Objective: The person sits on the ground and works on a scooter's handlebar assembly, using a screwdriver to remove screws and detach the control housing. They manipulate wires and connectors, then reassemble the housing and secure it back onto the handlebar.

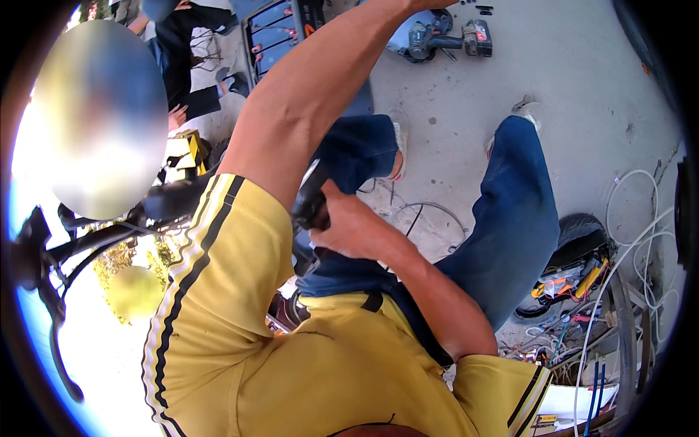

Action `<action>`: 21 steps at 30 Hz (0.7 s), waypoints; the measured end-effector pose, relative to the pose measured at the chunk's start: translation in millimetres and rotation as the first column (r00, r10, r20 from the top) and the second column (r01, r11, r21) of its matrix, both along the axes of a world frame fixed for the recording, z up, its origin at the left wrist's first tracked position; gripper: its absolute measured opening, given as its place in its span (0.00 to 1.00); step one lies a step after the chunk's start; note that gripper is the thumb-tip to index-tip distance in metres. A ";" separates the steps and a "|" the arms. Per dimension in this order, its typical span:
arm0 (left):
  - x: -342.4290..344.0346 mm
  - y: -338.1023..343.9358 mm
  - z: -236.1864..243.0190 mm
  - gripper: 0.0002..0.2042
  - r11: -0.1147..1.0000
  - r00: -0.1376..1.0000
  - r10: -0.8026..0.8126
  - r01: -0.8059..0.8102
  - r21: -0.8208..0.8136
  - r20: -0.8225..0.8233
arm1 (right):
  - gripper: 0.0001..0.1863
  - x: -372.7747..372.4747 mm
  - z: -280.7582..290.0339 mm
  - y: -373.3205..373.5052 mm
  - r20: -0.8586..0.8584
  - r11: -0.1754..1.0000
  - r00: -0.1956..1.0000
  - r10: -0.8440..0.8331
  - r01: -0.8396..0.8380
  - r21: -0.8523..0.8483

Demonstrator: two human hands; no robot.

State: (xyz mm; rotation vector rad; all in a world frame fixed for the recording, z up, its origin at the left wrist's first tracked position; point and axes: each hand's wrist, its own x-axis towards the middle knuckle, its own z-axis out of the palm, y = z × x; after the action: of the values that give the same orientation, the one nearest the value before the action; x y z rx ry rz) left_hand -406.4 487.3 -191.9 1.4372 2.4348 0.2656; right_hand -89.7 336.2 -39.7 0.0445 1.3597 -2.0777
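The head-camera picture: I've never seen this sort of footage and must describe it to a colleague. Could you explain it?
There is no robot here; a person works bare-handed. The only view comes from a wide fisheye camera worn on the head, looking down, so edges bend and the yellow shirt with black and white stripes fills the bottom. The person's right hand holds a black, hard-looking object, partly hidden; I can't tell what it is. The left hand is mostly cut off by the top edge. The surface below is a grey concrete floor. A dark cordless power tool with a block-shaped battery lies near the top; looped thin white cable shows at right.
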 end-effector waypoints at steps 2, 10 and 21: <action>17.9 -8.2 47.8 0.12 0.997 0.997 -0.078 0.079 -0.020 0.009 | 0.34 5.2 -8.1 -9.1 -0.024 0.997 0.998 -0.050 0.049 -0.057; 160.1 -116.4 315.0 0.14 0.993 0.982 -0.034 0.013 0.114 0.185 | 0.38 12.8 12.0 -10.9 0.048 0.998 0.999 -0.010 0.013 -0.063; 365.4 -432.0 337.6 0.07 0.384 0.487 0.554 -0.869 0.312 0.675 | 0.38 54.9 37.7 -55.2 0.121 0.975 0.972 -0.202 0.211 -0.068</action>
State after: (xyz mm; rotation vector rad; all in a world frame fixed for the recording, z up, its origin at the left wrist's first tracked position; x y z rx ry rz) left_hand -41.0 55.3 145.7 0.1394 2.4381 1.5802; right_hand -34.8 281.0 -2.0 0.2770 1.2456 -2.2630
